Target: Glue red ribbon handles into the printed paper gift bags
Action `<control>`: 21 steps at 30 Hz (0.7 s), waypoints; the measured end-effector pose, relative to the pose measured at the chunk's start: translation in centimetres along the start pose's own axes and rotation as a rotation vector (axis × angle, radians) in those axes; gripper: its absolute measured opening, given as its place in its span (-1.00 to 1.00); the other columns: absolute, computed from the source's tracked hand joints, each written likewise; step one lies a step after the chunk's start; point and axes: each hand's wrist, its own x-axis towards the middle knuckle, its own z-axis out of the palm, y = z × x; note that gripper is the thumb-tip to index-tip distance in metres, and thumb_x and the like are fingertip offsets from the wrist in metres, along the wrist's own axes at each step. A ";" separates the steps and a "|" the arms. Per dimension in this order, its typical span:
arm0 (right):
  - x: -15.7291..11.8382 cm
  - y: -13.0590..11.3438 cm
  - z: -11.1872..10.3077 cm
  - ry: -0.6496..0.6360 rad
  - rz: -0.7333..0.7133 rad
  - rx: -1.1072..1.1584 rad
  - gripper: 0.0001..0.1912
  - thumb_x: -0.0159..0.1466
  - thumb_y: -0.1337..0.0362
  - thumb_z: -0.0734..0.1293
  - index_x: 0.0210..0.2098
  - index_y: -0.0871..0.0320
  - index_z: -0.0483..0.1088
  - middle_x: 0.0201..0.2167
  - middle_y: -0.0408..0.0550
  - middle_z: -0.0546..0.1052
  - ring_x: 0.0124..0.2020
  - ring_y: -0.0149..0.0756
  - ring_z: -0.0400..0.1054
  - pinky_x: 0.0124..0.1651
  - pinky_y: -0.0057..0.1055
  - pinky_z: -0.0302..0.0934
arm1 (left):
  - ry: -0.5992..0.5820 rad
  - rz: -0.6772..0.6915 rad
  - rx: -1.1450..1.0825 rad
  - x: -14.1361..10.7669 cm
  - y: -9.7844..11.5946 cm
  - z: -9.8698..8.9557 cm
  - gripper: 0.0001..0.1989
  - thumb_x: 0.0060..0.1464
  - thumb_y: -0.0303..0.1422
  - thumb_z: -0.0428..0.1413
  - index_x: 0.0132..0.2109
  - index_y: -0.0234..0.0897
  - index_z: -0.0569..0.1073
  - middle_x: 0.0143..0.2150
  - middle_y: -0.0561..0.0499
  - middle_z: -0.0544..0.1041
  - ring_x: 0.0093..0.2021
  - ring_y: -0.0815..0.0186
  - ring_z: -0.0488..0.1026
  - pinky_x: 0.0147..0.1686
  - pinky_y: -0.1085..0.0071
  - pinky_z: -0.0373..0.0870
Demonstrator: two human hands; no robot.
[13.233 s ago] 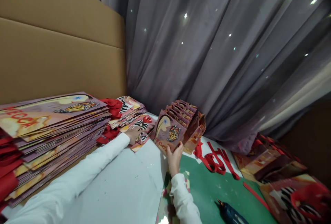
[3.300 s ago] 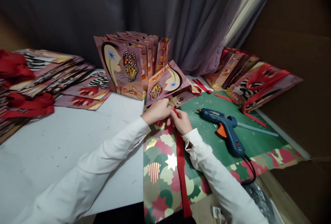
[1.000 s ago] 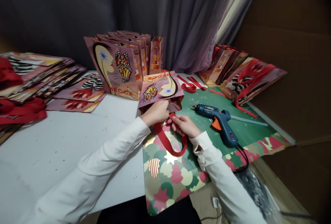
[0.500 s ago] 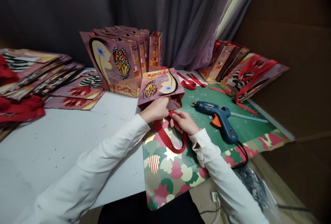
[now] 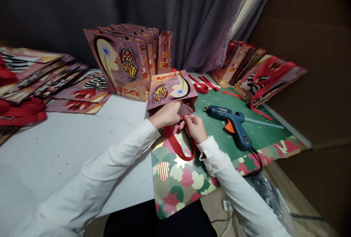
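Red ribbon [image 5: 173, 142]: trailed straight down below the hands a few seconds ago; now curved into a loop, one end up at a bag's mouth. My reading: attention is on that end, at the opening.
Right hand [image 5: 196, 127]: thumb and forefinger pinching the ribbon's end; other fingers curled beneath.
Left hand [image 5: 168, 114]: bent over the bag's near edge; fingertips hidden, so I cannot tell whether it grips anything.
Lying bag [image 5: 170, 90]: just beyond both hands, touching the left; butterfly face up, mouth towards the person.
Patterned sheet [image 5: 178, 182]: below both hands, under the loop.
Glue gun [image 5: 239, 132]: to the right of the right hand, apart, untouched, on a green mat [image 5: 264, 136].
Standing bags [image 5: 123, 60]: a row beyond the left hand, farther left.
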 end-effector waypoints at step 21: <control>0.1 1.4 0.8 0.191 -0.141 -0.059 -0.79 0.21 0.09 0.22 -0.42 0.09 0.29 -0.65 -0.15 0.51 -0.57 -0.35 0.37 -0.41 -0.45 0.24 | 0.003 0.023 0.036 -0.1 0.2 0.4 -0.82 -0.09 -0.55 0.13 -0.24 -0.36 0.45 -0.25 -0.13 0.57 -0.24 0.18 0.52 -0.31 0.42 0.33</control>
